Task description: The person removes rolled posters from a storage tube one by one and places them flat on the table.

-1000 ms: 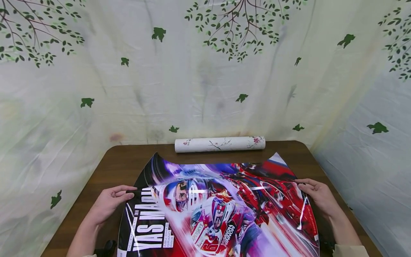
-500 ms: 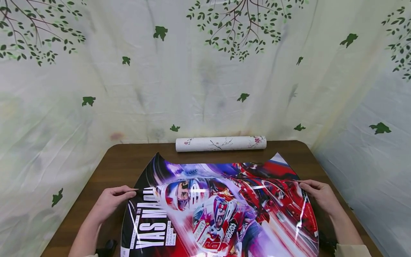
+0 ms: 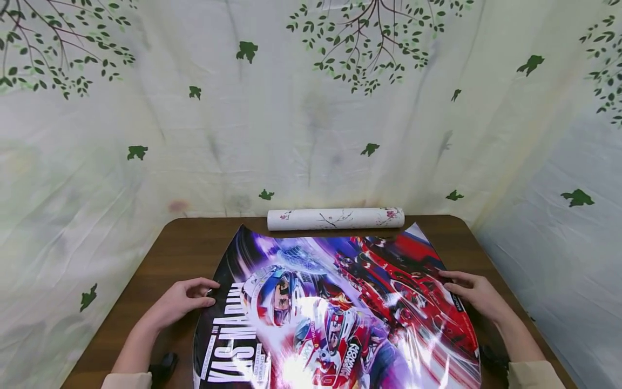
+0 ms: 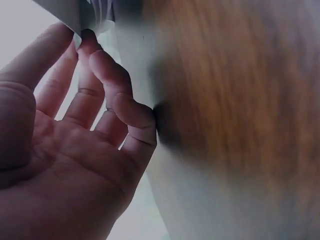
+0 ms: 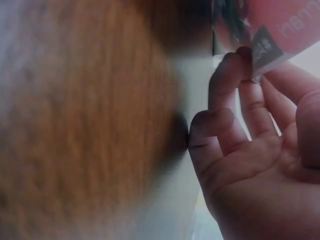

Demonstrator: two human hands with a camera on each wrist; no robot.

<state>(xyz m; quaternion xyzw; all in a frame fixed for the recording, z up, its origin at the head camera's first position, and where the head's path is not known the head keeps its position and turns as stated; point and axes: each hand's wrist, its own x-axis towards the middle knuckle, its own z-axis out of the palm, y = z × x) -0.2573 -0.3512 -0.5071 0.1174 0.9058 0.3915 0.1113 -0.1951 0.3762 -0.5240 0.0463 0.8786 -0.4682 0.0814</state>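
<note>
A large glossy racing poster (image 3: 369, 292) lies spread over the near part of the table, its far corners curling up. At its left edge my left hand (image 3: 177, 302) pinches the border between thumb and fingers, with a gap showing behind the fingertips. My right hand (image 3: 478, 297) holds the opposite edge, index finger over the printed side. In the left wrist view the poster's edge (image 4: 60, 11) runs between thumb and fingertips. The right wrist view has the poster's red corner (image 5: 285, 30) between the fingers and thumb, the little finger curled near the wood.
A white paper roll (image 3: 335, 219) with a blossom-branch print lies along the back of the brown wooden table (image 3: 189, 243). Behind it hangs a pale curtain (image 3: 311, 135) printed with leaves. Dark wrist devices sit by both sleeves (image 3: 534, 374).
The poster has come down flatter, and the crease across its far part has smoothed out. Its far edge reaches farther back. Both hands have shifted slightly inward with the edges.
</note>
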